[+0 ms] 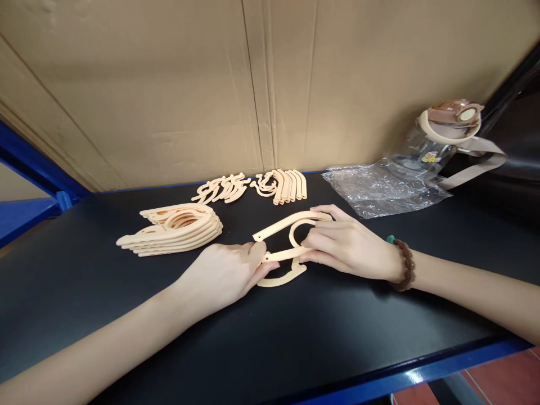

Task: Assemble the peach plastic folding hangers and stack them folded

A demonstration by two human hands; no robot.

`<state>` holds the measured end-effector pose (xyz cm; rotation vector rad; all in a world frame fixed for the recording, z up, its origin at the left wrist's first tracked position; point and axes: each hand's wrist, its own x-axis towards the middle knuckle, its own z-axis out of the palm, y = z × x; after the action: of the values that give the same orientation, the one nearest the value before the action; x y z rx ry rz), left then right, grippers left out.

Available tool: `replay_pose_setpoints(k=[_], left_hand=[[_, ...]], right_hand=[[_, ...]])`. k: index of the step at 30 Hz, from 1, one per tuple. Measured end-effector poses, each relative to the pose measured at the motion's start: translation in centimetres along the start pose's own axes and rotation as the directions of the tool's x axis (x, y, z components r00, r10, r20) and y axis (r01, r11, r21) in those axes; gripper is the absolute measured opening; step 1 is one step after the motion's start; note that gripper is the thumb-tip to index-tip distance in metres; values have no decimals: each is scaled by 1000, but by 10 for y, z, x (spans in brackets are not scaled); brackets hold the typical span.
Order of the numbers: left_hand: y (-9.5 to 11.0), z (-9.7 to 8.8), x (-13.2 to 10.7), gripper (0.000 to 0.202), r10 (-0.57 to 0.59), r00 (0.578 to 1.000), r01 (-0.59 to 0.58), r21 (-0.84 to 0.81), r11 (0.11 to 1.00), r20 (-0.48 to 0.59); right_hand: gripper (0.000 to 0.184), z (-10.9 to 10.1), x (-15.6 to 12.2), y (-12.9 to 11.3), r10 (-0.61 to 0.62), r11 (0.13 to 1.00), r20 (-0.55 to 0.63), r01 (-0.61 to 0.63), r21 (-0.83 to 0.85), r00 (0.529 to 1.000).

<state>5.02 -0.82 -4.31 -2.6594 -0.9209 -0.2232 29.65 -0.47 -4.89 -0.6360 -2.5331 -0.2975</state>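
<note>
Several beige plastic pieces that look like parts of folding clothes hangers are between my hands. My right hand [354, 244] is closed on a long hanger arm [287, 255] and a curved hook [294, 232]. A second arm [282, 224] runs along the far side of that hand, its holed end pointing left. My left hand [230, 269] pinches near the holed left end of the nearer arm, its fingertips partly hidden. Below the fingers lies another curved piece [283, 279]; whether it joins the others I cannot tell.
A stack of folded hangers [177, 239] lies on the black tabletop [253, 349] at left. At the back are loose curved pieces [228, 188], small hooks [265, 184] and a row of arms [291, 187]. Behind right, a strapped bottle [434, 140] stands by a clear plastic bag [379, 188]. Cardboard [169, 84] backs the table.
</note>
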Motion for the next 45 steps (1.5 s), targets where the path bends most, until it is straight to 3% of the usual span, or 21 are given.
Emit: replay_pose_setpoints(k=[8,18,30,40,45], left_hand=[[1,0,-1,45,39,994,-33,51,998,-106],[4,-1,0,46,33,985,-18,85,996,-171],[5,2,-2,43,36,972,-10,116,993,-232],[5,5,-2,37,-3,986,-8,-63,998,-168],[13,2,-5,28,61,981,-96,-185,978,-186]], right_hand=[[34,-4,2,0,-11,1000,77,12,-17,997],[26,-4,1,3,9,998,113,-15,57,994],[31,-9,2,3,49,980,153,-77,183,987],[33,-7,-3,10,50,992,131,-65,110,990],[29,1,-6,20,64,998,68,-65,16,996]])
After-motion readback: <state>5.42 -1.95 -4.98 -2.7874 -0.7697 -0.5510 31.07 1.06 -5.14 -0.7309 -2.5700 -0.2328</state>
